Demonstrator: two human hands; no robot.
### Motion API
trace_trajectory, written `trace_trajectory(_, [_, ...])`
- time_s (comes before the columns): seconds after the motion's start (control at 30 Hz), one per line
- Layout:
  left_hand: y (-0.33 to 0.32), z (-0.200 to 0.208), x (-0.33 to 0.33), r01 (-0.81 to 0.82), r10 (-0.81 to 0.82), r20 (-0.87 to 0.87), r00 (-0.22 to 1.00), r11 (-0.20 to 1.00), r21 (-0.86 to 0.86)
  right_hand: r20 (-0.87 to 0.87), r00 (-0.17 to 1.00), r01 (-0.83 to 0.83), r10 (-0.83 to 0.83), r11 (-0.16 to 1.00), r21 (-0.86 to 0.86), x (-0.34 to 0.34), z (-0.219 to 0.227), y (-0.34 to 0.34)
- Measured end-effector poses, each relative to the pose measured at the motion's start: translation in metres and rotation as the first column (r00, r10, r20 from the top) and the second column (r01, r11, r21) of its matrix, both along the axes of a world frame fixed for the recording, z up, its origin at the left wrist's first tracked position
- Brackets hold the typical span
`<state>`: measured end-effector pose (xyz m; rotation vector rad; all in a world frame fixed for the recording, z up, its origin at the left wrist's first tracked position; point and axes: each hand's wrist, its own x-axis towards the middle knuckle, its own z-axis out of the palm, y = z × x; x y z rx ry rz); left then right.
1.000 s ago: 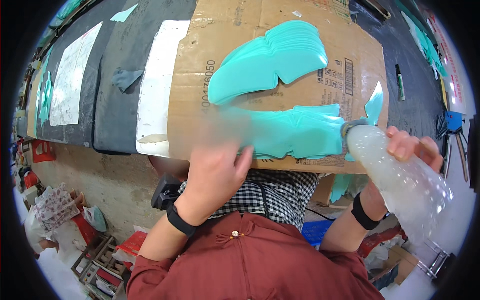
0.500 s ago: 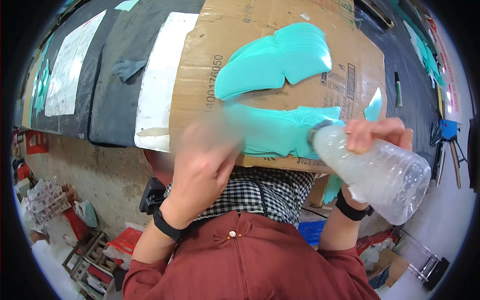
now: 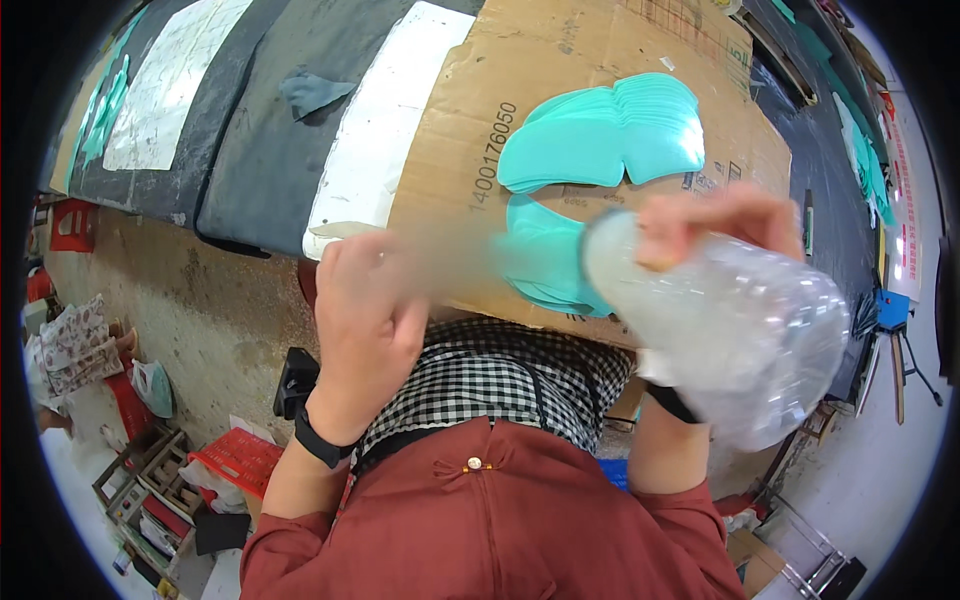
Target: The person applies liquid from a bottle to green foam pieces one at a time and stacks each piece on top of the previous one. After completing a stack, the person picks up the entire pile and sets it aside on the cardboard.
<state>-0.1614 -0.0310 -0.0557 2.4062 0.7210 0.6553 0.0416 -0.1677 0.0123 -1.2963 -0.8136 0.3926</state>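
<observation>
A clear plastic bottle [image 3: 750,325] lies tilted in my right hand [image 3: 715,225], whose fingers wrap over its upper side. Its dark-rimmed narrow end points left, over the right part of a near stack of teal cut pieces [image 3: 548,265]. Left of that stack, above the cardboard's near edge, is my left hand [image 3: 370,315]. Its fingers curl inward, but the fingertips are smeared, so I cannot see whether they hold anything. Farther back lies a second teal stack [image 3: 605,135], its curved pieces fanned out. Both stacks rest on a cardboard sheet [image 3: 450,190].
A white sheet [image 3: 375,130] and a grey cloth [image 3: 312,95] lie on the dark table [image 3: 255,160] to the left. A dark pen-like stick [image 3: 808,220] lies right of the cardboard. On the floor at lower left stands a red crate [image 3: 240,458].
My left hand has drawn left and slightly down, away from the near stack. The bottle has shifted left and now covers more of that stack. The whole view has also shifted.
</observation>
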Motion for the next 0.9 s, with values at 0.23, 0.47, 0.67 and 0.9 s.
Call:
trace_trajectory(0.23, [0.001, 0.0, 0.006, 0.036, -0.036, -0.005, 0.999, 0.999, -0.005, -0.041, 0.928, -0.369, 0.37, 0.929, 0.018, 0.003, -0.006, 0.002])
trace_trajectory(0.47, [0.001, -0.008, 0.012, 0.083, -0.083, 0.002, 0.997, 0.996, -0.021, -0.168, 0.978, -0.085, 0.122, 0.974, 0.209, 0.007, -0.007, -0.007])
trace_trajectory(0.67, [0.005, -0.003, 0.018, 0.097, -0.097, 0.025, 0.995, 0.995, -0.003, -0.286, 0.874, -0.389, 0.393, 0.918, 0.075, -0.007, -0.004, -0.005])
trace_trajectory(0.9, [0.006, -0.007, 0.013, 0.045, -0.045, -0.003, 0.999, 0.998, -0.045, -0.349, 0.914, -0.16, 0.205, 0.975, 0.154, 0.01, 0.004, -0.041])
